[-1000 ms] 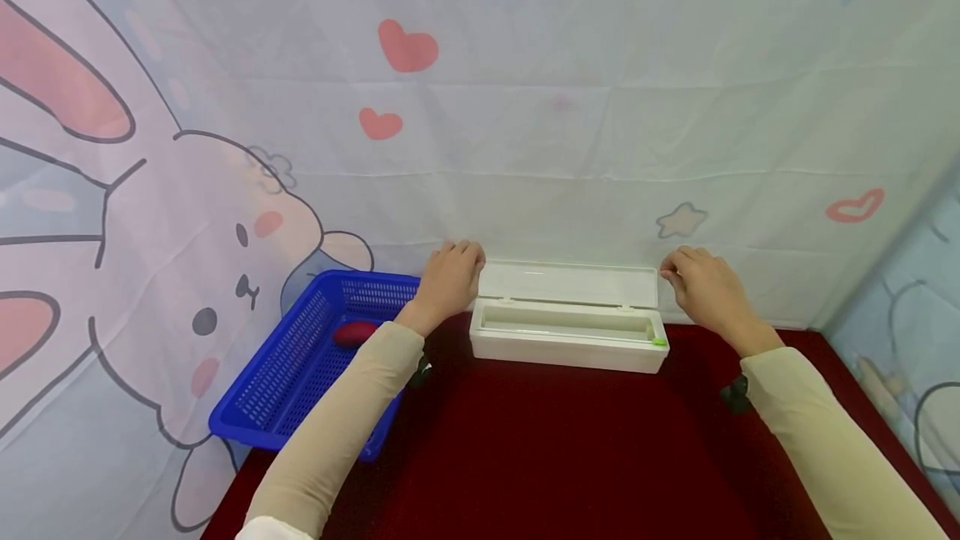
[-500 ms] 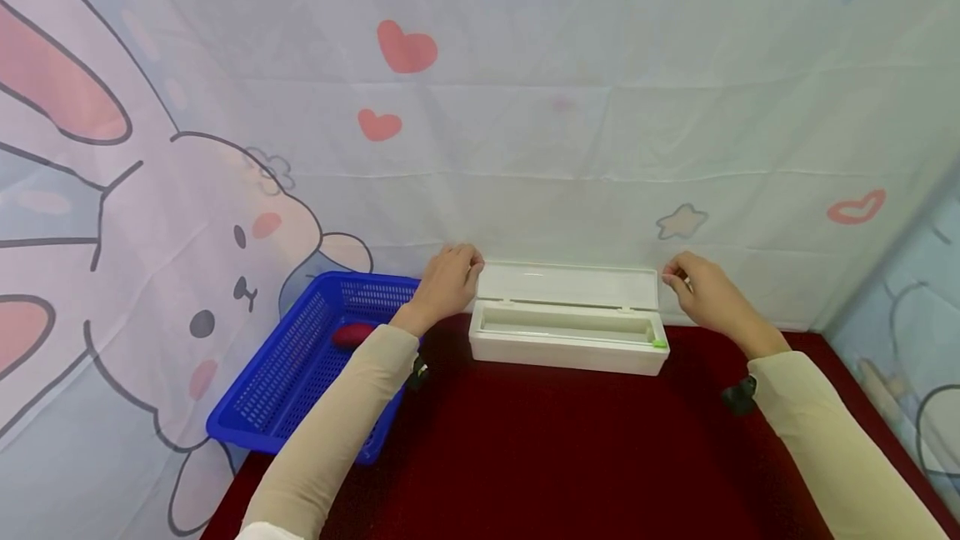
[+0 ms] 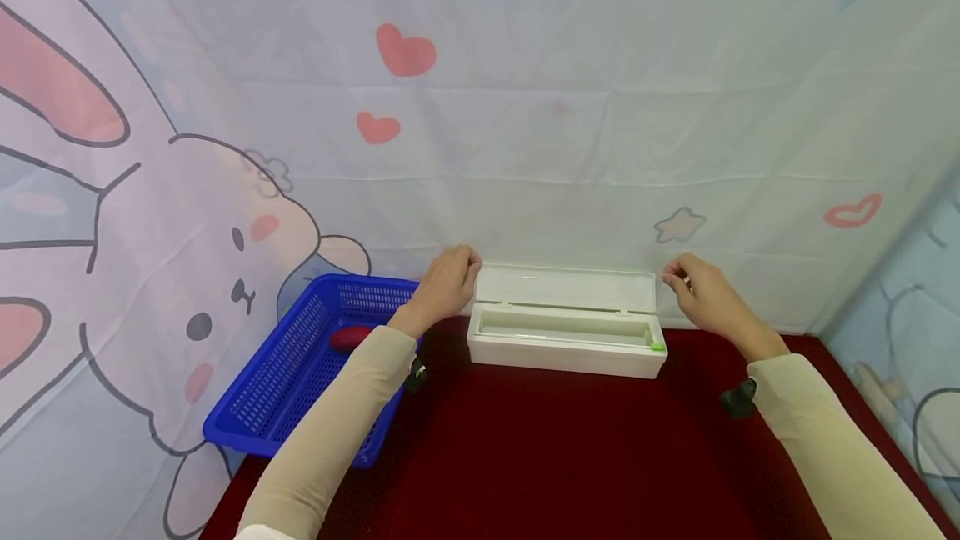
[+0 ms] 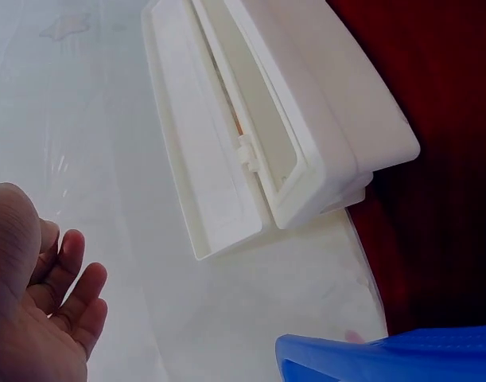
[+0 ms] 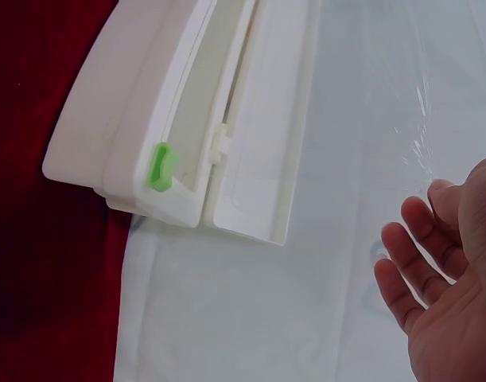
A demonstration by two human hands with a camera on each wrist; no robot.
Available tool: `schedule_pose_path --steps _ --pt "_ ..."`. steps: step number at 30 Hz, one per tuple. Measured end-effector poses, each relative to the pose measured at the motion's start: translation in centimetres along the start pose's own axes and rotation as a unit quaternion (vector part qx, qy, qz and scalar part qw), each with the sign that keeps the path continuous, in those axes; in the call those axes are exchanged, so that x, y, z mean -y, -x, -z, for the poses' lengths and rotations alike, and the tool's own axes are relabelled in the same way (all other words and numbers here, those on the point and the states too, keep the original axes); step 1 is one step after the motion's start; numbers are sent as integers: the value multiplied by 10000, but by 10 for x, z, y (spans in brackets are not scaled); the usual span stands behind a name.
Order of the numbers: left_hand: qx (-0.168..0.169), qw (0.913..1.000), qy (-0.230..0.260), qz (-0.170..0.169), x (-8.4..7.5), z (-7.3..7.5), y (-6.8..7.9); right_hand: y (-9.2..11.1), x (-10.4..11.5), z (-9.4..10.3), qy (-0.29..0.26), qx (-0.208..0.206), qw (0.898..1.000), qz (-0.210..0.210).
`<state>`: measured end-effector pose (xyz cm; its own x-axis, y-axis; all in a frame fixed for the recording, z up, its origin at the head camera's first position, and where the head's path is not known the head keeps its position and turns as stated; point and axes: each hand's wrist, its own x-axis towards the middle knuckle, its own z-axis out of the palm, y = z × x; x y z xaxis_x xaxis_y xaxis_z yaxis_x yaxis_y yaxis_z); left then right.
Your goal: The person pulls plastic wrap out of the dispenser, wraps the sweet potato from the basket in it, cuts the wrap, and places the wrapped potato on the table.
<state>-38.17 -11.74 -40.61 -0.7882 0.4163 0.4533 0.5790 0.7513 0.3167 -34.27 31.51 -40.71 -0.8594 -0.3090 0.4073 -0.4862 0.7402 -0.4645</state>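
A white cling film dispenser box (image 3: pixel 566 354) lies on the dark red tabletop, its lid (image 3: pixel 566 288) tipped back against the hanging cloth. A green slide cutter (image 5: pixel 161 167) sits at the box's right end. Behind the lid, clear cling film (image 5: pixel 421 131) shows as thin glints in both wrist views. My left hand (image 3: pixel 447 282) pinches the film's edge between thumb and index finger, just beyond the lid's left end. Past the right end, my right hand (image 3: pixel 705 294) pinches the film likewise, its other fingers loosely bent. Most of the film is too transparent to make out.
A blue plastic basket (image 3: pixel 225 427) stands left of the box, partly behind my left forearm; a red oblong thing (image 3: pixel 348 338) lies in it. Printed cloth (image 3: pixel 562 148) hangs close behind the box and along both sides. Dark red cover (image 3: pixel 570 448) stretches in front.
My right hand has shifted very slightly right. The left hand keeps its pinch, and the box and basket stay where they were.
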Motion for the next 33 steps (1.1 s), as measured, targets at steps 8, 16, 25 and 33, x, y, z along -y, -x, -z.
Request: schedule_pose_path --steps 8,16,25,33 --pt "-2 9996 266 -46 2 1 -3 0 -2 1 -260 -173 9995 -69" --pt "-64 9994 341 12 3 1 -3 2 -2 2 -413 -159 9987 -260" --pt "-5 9990 455 -5 4 4 -6 1 0 4 -305 -393 9987 -74" --pt "-63 9990 432 -69 2 8 -8 -2 1 7 -322 -437 9985 79"
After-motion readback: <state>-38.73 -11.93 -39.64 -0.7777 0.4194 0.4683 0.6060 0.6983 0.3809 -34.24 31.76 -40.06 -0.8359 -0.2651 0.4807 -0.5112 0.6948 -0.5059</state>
